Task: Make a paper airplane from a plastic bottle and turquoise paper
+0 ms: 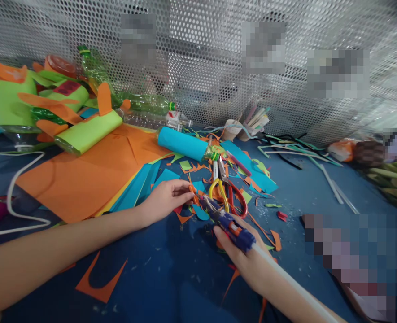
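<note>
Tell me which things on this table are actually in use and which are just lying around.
In hand: left hand pinches an orange paper scrap; right hand holds the glue gun, nozzle at the scrap.
Lying about: scissors, blue-wrapped bottle, green-wrapped bottle, orange sheet, cups of sticks.

One camera sits on the person's head. It looks forward and down at the blue table [171, 282]. It is very close to it. Both arms show at the near edge, and the left hand [166, 197] and right hand [248, 262] are near the middle. On the far side is a shiny wall with holes [218, 67]. The picture bends at its edges.
</note>
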A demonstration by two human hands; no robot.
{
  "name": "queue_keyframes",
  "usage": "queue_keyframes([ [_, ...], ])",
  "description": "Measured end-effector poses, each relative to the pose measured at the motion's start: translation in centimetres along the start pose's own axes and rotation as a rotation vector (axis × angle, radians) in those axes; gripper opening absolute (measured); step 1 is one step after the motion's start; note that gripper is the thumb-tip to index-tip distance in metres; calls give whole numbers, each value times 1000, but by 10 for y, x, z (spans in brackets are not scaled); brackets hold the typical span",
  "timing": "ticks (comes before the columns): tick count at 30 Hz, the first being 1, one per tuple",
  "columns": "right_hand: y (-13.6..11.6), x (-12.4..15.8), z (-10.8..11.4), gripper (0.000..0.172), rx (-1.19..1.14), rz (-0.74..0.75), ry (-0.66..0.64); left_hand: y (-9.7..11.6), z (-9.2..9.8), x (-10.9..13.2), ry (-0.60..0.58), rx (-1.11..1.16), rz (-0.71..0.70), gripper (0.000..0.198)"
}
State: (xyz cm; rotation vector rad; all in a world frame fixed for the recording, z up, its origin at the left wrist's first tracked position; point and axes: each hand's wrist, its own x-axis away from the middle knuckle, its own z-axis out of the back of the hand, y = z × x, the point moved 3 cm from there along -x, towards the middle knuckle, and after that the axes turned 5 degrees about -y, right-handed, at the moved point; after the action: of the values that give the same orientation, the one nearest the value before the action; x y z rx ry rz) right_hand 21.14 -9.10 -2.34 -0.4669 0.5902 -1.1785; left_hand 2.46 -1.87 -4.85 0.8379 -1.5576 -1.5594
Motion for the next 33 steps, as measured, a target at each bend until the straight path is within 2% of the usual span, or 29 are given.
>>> queue_keyframes([
  [5,1,0,0,18,5,1,-10,2,-1,1,-3,-34,5,9],
  [8,-1,-1,1,19,3,12,-12,1,0,0,12,22,-4,13],
  [16,-1,0,2,22,49,26,-6,-4,5,-3,172,277,-39,19],
  [19,12,2,4,27,126,37,46,-5,5,-3,173,324,-51,19],
  [22,28,2,14,39,339,26,170,-5,4,-1,152,325,-64,21],
  [25,42,-4,26,30,426,138,89,-1,2,2,106,311,-90,23],
  [26,47,-6,30,27,500,164,105,0,2,2,100,314,-96,23],
  [27,52,-9,33,23,585,176,68,0,2,3,95,317,-100,23],
  [30,70,-13,39,18,773,106,43,2,2,4,97,322,-107,20],
  [33,82,-15,40,16,740,129,14,1,3,3,95,312,-110,17],
])
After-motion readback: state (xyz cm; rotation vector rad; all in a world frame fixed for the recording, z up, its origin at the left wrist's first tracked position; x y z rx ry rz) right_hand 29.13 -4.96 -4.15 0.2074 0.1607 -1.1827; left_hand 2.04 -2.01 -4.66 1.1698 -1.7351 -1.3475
